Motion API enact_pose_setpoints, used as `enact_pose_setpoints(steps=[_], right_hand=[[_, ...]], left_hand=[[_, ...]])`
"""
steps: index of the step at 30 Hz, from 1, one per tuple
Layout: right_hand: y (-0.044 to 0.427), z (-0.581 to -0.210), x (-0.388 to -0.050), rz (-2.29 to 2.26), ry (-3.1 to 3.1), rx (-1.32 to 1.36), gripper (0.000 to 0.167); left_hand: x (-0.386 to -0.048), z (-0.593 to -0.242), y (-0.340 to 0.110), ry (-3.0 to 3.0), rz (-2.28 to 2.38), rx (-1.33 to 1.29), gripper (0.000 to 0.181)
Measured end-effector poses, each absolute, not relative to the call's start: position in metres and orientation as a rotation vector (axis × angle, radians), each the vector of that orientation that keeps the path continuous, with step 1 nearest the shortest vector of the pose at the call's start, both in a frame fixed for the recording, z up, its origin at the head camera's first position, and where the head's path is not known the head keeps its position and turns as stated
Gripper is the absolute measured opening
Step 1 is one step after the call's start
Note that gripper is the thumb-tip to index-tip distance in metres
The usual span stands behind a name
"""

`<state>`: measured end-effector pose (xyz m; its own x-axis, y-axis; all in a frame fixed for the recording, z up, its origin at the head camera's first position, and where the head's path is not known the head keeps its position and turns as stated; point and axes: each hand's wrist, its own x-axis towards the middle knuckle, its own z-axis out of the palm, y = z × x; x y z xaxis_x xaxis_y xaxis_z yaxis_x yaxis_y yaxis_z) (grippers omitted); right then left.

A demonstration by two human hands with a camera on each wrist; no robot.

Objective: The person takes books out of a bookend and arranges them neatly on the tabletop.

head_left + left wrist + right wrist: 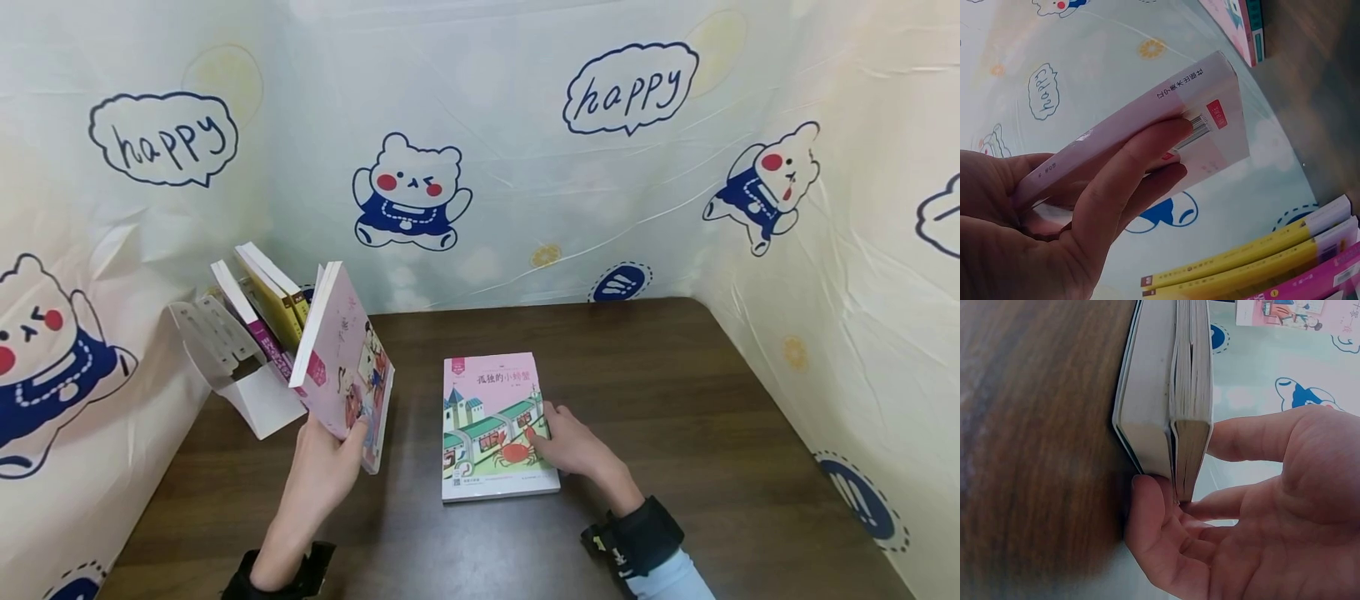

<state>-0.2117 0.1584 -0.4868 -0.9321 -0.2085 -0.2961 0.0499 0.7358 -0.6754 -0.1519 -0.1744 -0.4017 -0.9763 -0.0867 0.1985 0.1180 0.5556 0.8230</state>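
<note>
My left hand [321, 471] grips a pink paperback book [341, 350] by its lower part, thumb on the illustrated cover. This book stands upright and tilted, beside a white book holder [262, 400]. In the left wrist view, fingers lie across the back cover near the barcode, and the pink spine [1122, 122] faces the camera. On the table lies a book with a red crab on its cover [491, 417]. My right hand [573, 442] holds its right edge, thumb on top. The right wrist view shows two page blocks [1144, 381] stacked there, with fingertips against the lower one.
The white holder carries several leaning books, among them a yellow book [277, 308] and one with a purple spine [270, 346]. The brown table [637, 358] is bordered by a printed curtain [510, 183] at the back and both sides.
</note>
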Motion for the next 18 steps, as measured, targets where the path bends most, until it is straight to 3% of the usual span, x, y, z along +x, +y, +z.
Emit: enact_pose_setpoints(steps=[18], right_hand=[[0.1577,-0.4867,-0.2118,-1.011,2.601,-0.139,0.076]], left_hand=[[-0.1554,-0.4044,-0.1706,-2.589,-1.454,-0.139,0.06]])
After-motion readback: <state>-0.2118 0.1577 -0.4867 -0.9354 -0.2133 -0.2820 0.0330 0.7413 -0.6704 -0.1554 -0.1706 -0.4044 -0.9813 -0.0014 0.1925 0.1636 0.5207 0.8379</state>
